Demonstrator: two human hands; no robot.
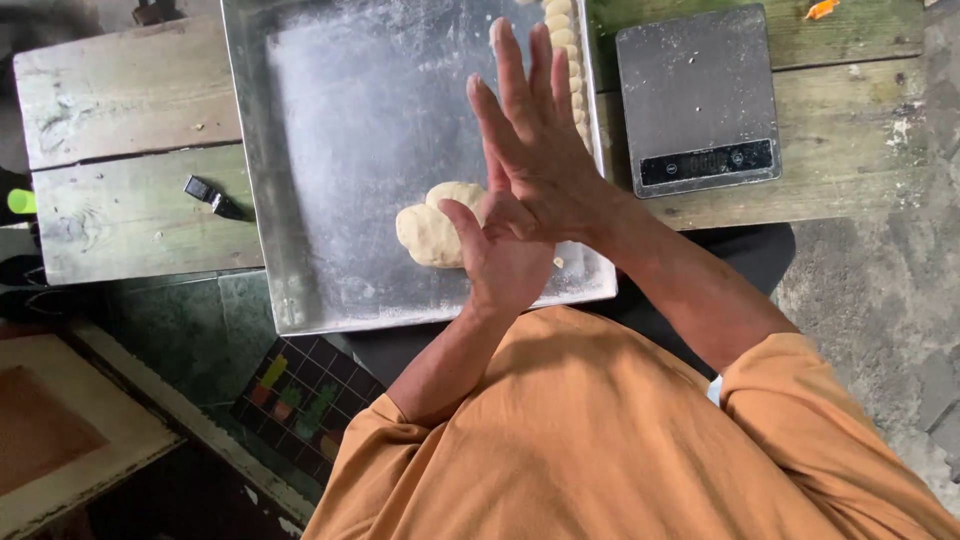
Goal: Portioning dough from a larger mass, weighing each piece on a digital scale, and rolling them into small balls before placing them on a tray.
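A metal tray (pixel 340 150) lies on a worn wooden table (pixel 120 150), its near corner hanging past the table's edge. The tray is dusted with flour. A lump of pale dough (pixel 430 228) rests on it near the front, just beside the hands. Along the tray's right wall runs a row of small dough balls (pixel 563 40), partly hidden behind the fingers. To the right of the tray, on the table, sits a flat grey scale (pixel 697 90) with a dark display strip. To the left of the tray lies a small black tool (pixel 212 196). An orange scrap (pixel 820 9) lies at the table's far right corner. The person wears an orange shirt (pixel 600 440).

The right hand (pixel 540 140) is above the tray with fingers straight and close together, pointing away from the body. The left hand (pixel 500 250) lies under it, palm pressed against the right palm, thumb stretched towards the dough. The palms are flat against each other; whether a bit of dough is pressed between them cannot be told, since the right hand covers the gap. The left thumb reaches the edge of the dough lump, touching or nearly so.
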